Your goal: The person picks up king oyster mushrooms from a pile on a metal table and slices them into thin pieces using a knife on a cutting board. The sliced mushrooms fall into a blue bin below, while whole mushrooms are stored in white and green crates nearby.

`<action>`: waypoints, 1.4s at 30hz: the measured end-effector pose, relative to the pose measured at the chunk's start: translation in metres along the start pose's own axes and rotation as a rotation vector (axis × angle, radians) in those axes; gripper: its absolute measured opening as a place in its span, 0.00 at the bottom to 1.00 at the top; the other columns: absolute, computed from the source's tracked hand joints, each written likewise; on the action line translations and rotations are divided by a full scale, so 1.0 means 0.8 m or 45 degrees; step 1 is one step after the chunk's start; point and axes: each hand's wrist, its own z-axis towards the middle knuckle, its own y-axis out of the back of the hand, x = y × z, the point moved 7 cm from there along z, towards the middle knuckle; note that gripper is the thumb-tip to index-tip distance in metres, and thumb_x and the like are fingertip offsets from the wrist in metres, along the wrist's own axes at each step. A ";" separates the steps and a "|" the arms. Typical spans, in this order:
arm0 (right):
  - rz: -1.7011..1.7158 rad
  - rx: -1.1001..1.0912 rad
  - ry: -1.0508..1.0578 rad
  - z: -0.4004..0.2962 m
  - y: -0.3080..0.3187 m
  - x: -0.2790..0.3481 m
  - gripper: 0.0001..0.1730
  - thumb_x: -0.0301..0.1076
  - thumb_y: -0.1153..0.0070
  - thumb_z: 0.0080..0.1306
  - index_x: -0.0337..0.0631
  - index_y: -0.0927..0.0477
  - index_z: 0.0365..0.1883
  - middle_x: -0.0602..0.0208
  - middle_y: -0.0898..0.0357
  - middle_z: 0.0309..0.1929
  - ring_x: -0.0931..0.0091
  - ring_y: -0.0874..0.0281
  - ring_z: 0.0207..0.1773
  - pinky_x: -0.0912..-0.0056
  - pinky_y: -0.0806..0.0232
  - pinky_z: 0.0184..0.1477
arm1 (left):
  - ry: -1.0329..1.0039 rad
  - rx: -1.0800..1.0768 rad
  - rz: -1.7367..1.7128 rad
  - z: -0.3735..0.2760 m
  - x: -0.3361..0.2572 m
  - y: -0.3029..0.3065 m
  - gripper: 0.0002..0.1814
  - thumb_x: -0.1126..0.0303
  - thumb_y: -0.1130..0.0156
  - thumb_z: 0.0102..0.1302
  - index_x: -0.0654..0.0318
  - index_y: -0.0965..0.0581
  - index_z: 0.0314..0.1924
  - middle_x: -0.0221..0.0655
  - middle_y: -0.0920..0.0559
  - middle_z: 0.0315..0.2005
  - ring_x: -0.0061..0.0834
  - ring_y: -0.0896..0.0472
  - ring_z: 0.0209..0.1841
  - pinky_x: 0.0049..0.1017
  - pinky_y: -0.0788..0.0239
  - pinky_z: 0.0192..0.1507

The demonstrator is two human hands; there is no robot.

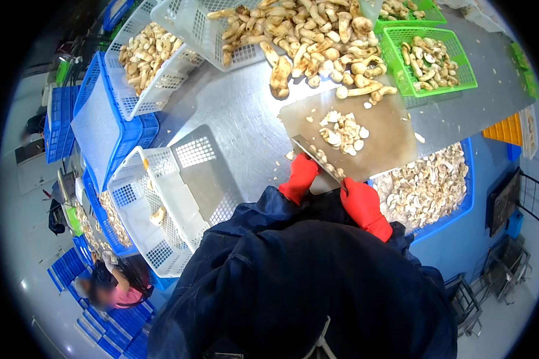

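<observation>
My right hand (364,204), in a red glove, grips the handle end of a knife (316,158) above the near left part of a brown cutting board (386,130). My left hand (301,175), also red-gloved, is at the blade's near side; what its fingers touch is hidden. Small mushroom slices lie along the blade's far side. A pile of sliced mushrooms (346,134) rests on the board beyond the knife. Behind the board, whole mushrooms (314,36) spill from a tipped white basket (206,36) onto the metal table (220,98).
A blue crate (469,179) of mushroom slices stands right of me, below the table edge. A green basket (467,72) holds mushrooms at the back right. At left are a white basket (139,202) and stacked blue crates (103,125). A person (121,291) works farther left.
</observation>
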 end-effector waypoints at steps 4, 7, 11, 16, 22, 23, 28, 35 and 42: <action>-0.046 0.053 -0.041 0.007 -0.010 -0.009 0.10 0.39 0.48 0.60 0.42 0.23 0.32 0.54 0.22 0.25 0.53 0.24 0.32 0.48 0.33 0.34 | 0.014 -0.008 0.067 0.005 0.007 0.003 0.13 0.66 0.43 0.66 0.69 0.24 0.45 0.30 0.20 0.31 0.19 0.24 0.28 0.22 0.33 0.27; -0.009 -0.026 0.001 0.044 -0.041 -0.022 0.11 0.40 0.50 0.60 0.42 0.22 0.30 0.53 0.21 0.27 0.53 0.24 0.33 0.47 0.33 0.35 | 0.030 -0.014 0.131 -0.002 -0.009 -0.001 0.16 0.66 0.39 0.61 0.75 0.25 0.40 0.39 0.19 0.28 0.28 0.20 0.28 0.28 0.29 0.28; 0.121 -0.023 0.034 0.056 -0.021 -0.018 0.11 0.39 0.51 0.61 0.43 0.21 0.29 0.53 0.21 0.28 0.53 0.24 0.35 0.47 0.33 0.36 | 0.052 -0.046 0.257 -0.016 -0.033 0.000 0.18 0.66 0.36 0.60 0.76 0.26 0.41 0.40 0.19 0.26 0.27 0.20 0.25 0.26 0.29 0.27; 0.020 -0.029 0.089 0.013 0.014 -0.004 0.09 0.36 0.49 0.60 0.43 0.20 0.30 0.53 0.21 0.27 0.54 0.23 0.34 0.49 0.33 0.35 | 0.078 -0.073 0.186 0.020 0.023 0.011 0.20 0.64 0.35 0.59 0.77 0.27 0.41 0.42 0.19 0.25 0.28 0.19 0.23 0.27 0.28 0.27; -0.028 0.059 0.018 0.027 -0.014 -0.014 0.10 0.38 0.49 0.59 0.42 0.21 0.30 0.53 0.21 0.27 0.54 0.23 0.34 0.49 0.32 0.36 | 0.066 -0.108 0.129 0.020 0.027 0.011 0.17 0.67 0.37 0.59 0.76 0.26 0.40 0.43 0.18 0.25 0.30 0.19 0.24 0.26 0.28 0.27; -0.028 0.058 0.037 0.043 -0.039 -0.025 0.10 0.38 0.49 0.59 0.42 0.21 0.29 0.52 0.21 0.27 0.53 0.23 0.34 0.49 0.32 0.36 | 0.072 -0.063 0.115 0.016 0.020 0.007 0.16 0.68 0.38 0.59 0.76 0.26 0.41 0.43 0.18 0.26 0.30 0.19 0.24 0.26 0.28 0.28; 0.138 -0.011 0.035 0.079 -0.043 -0.022 0.13 0.40 0.51 0.60 0.39 0.22 0.25 0.49 0.22 0.27 0.50 0.25 0.34 0.47 0.33 0.37 | -0.221 0.199 0.094 -0.026 -0.040 0.007 0.11 0.74 0.39 0.62 0.69 0.23 0.45 0.36 0.20 0.36 0.29 0.20 0.39 0.26 0.27 0.40; 0.404 -0.032 -0.200 0.057 -0.046 -0.084 0.16 0.41 0.51 0.61 0.36 0.23 0.25 0.45 0.24 0.27 0.48 0.26 0.35 0.48 0.35 0.36 | -0.475 0.357 0.127 -0.054 -0.193 -0.009 0.18 0.65 0.36 0.63 0.69 0.25 0.48 0.33 0.23 0.38 0.25 0.23 0.44 0.23 0.30 0.44; 0.437 0.018 -0.292 0.057 -0.056 -0.095 0.16 0.41 0.50 0.61 0.35 0.23 0.26 0.44 0.24 0.26 0.47 0.26 0.34 0.48 0.35 0.34 | -0.818 0.314 0.261 -0.013 -0.411 -0.171 0.38 0.54 0.30 0.56 0.72 0.33 0.58 0.39 0.19 0.34 0.26 0.21 0.36 0.23 0.29 0.38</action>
